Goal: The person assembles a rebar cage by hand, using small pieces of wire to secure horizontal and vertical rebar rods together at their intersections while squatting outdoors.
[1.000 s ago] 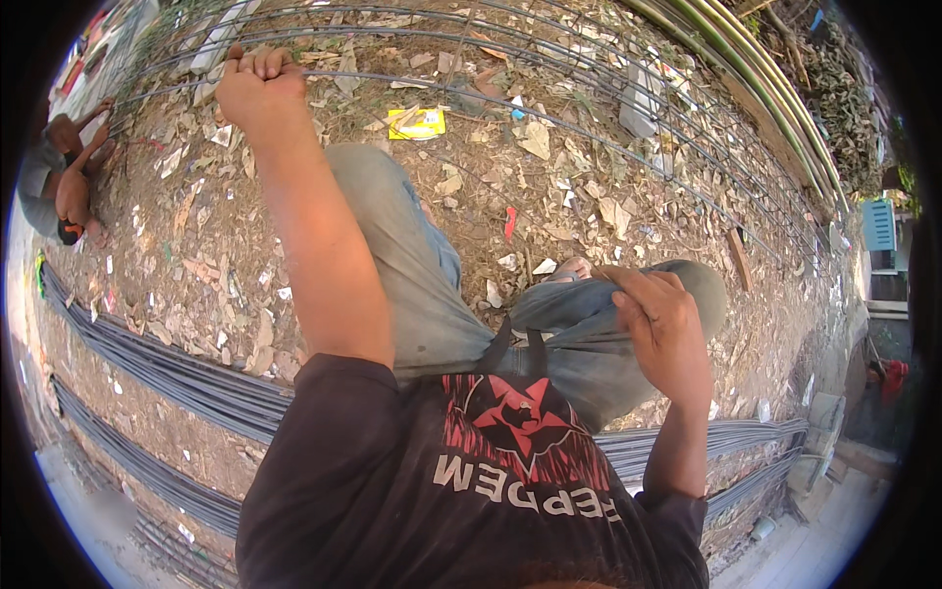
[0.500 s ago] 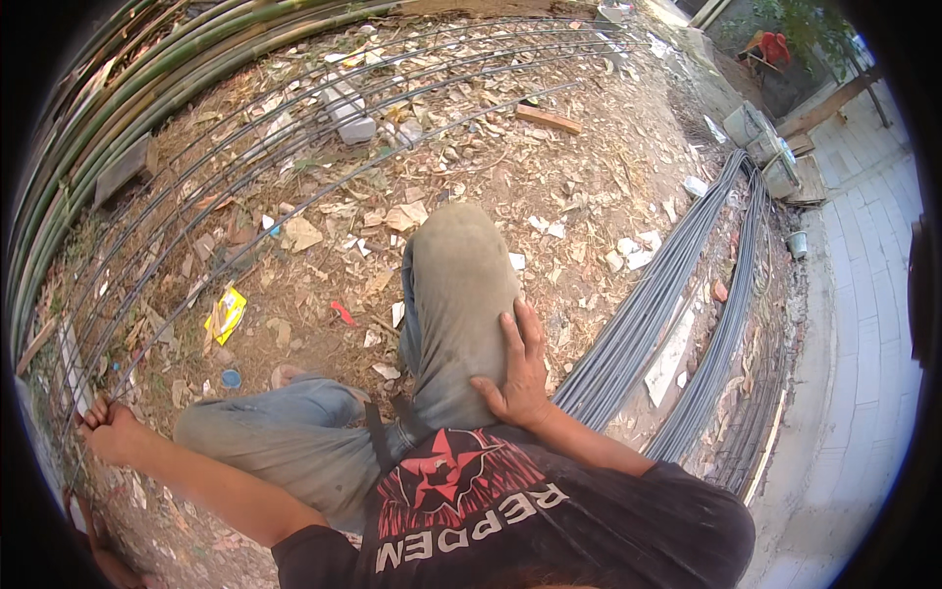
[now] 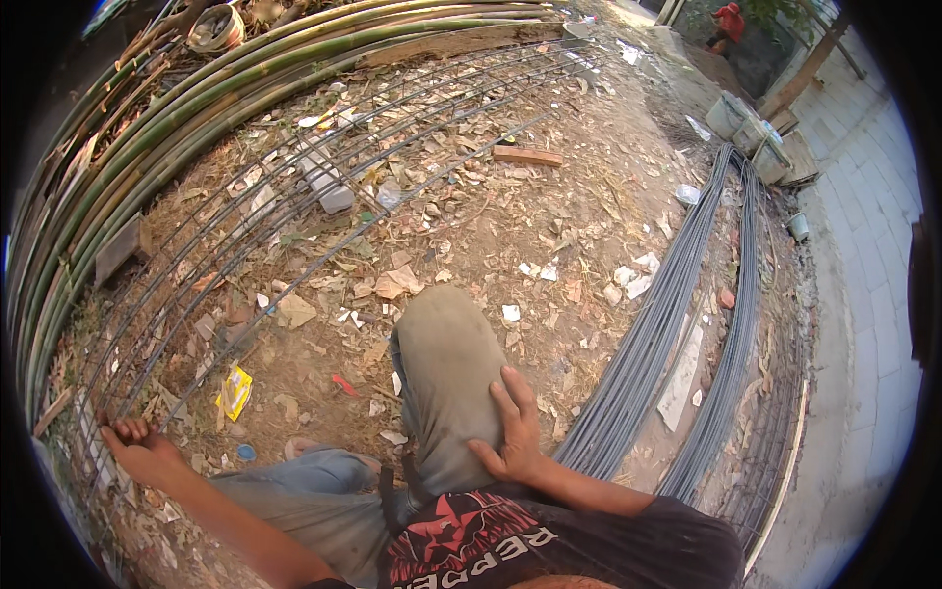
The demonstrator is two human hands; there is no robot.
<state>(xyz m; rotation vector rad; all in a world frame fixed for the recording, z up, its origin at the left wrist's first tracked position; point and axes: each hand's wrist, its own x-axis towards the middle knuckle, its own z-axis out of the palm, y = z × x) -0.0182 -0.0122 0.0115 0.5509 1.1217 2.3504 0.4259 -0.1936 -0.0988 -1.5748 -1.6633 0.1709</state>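
My left hand (image 3: pixel 137 447) is curled around the near end of a grid of thin steel rods (image 3: pixel 324 206) that lies over littered ground at the lower left. My right hand (image 3: pixel 510 432) rests flat with fingers spread on my right thigh (image 3: pixel 446 373), which is clad in grey-green trousers. It holds nothing. I am crouched, and my black shirt with a red star fills the bottom of the view.
Bundles of long steel bars (image 3: pixel 677 304) run along the right beside a paved strip (image 3: pixel 863 324). Bamboo poles (image 3: pixel 147 128) curve along the left. A yellow wrapper (image 3: pixel 235 391), a wood block (image 3: pixel 528 155), buckets (image 3: pixel 751 128) and a distant person in red (image 3: pixel 728 22) are around.
The view has swung round over the ground. My left hand stays on the rod grid, now at the lower left. My right hand has settled flat on my thigh.
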